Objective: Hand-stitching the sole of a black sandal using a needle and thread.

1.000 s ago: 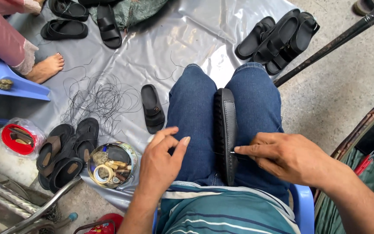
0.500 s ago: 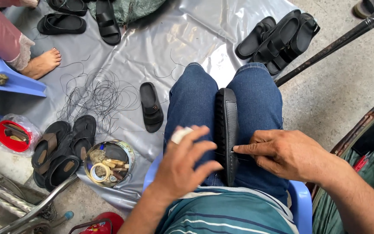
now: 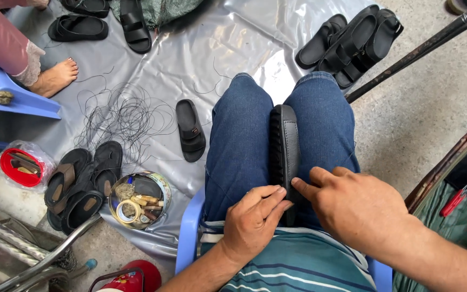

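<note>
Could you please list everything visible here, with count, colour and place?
sandal on lap: one, black, on edge between the knees
single sandal: one, black, on the sheet
sandal pile: several, black and brown, lower left
sandal group: several, black, upper right
round tin: one, holding tape and oddments, beside the chair
thread: tangle, black, on the sheet
sheet: one, grey, on the floor
left hand: touching the sandal
right hand: fingers at its sole

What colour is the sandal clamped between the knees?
Black: the black rubber sandal standing on edge between the blue-jeaned knees, seen best in the head view.
</note>
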